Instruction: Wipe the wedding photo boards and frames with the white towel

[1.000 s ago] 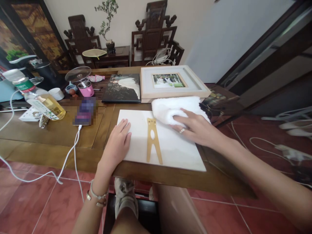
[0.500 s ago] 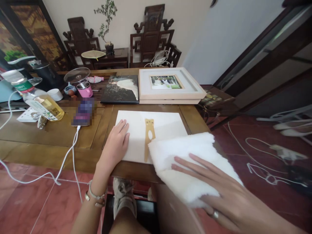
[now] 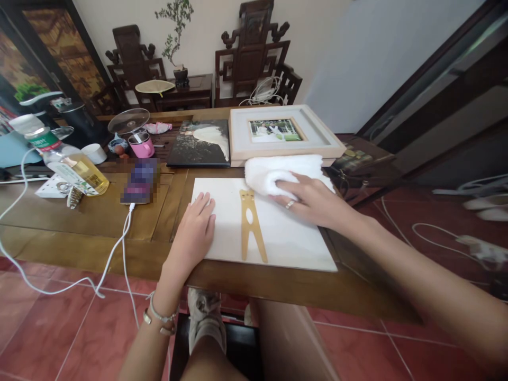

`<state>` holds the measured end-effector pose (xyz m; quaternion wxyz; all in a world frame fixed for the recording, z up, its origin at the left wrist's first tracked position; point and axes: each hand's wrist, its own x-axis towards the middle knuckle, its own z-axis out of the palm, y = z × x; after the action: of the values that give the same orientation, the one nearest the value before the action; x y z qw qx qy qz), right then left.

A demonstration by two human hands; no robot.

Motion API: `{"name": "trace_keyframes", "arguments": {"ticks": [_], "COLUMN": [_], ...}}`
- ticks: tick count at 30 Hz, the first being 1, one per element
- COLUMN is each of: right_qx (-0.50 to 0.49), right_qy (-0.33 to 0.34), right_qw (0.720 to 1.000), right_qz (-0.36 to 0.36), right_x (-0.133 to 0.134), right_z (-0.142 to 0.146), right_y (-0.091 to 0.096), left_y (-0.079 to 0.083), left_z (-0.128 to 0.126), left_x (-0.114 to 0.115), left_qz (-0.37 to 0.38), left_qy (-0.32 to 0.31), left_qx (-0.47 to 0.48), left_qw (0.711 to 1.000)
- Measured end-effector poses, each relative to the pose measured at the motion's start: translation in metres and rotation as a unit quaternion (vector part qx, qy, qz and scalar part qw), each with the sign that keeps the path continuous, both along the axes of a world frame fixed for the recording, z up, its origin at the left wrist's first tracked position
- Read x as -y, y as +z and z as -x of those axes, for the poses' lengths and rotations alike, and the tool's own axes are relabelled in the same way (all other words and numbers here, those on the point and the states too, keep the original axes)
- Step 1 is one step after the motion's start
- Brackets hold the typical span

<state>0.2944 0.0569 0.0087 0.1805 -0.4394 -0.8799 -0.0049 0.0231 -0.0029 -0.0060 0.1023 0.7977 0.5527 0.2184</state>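
A white square board (image 3: 286, 238) lies face down on the wooden table (image 3: 99, 222), with a gold-coloured stand leg (image 3: 251, 225) fixed along its middle. My left hand (image 3: 194, 235) rests flat on the board's left edge, fingers stretched out. My right hand (image 3: 309, 201) presses a fluffy white cloth (image 3: 270, 172) onto the board's far right corner, fingers curled over the cloth.
Behind the board lie a framed photo (image 3: 278, 132) and a dark photo print (image 3: 200, 143). To the left stand a pink mug (image 3: 142, 145), a bottle of yellow liquid (image 3: 67, 164), a phone (image 3: 139, 181) on a white cable (image 3: 119, 248), and a small fan. Carved chairs stand at the back.
My right hand swept the cloth from the board's far corner down to its near right edge, then back up to the far corner. The left hand stayed put.
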Motion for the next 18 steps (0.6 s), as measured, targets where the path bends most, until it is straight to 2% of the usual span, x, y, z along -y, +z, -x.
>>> {"name": "trace_keyframes", "arguments": {"ticks": [3,8,12,15,18], "right_qx": [-0.004,-0.041,-0.049,-0.029,-0.019], "right_qy": [0.021,0.115,0.207,0.233,0.215], "right_qw": [0.999,0.990,0.976,0.971,0.974], "right_qz": [-0.027,-0.073,-0.050,-0.048,-0.065], "right_x": [0.019,0.095,0.139,0.140,0.116], "right_z": [0.008,0.010,0.009,0.009,0.010], "right_y": [0.000,0.001,0.008,0.013,0.013], "left_y": [0.001,0.001,0.000,-0.001,-0.002], "left_z": [-0.001,-0.001,-0.001,-0.001,0.000], "left_x": [0.000,0.000,0.000,0.000,0.000], "left_qz": [0.008,0.010,-0.010,-0.012,-0.010], "left_qy": [0.006,0.004,0.000,-0.004,-0.007], "left_qx": [0.000,-0.004,0.003,0.004,0.003], "left_qw": [1.000,1.000,1.000,1.000,1.000]}}
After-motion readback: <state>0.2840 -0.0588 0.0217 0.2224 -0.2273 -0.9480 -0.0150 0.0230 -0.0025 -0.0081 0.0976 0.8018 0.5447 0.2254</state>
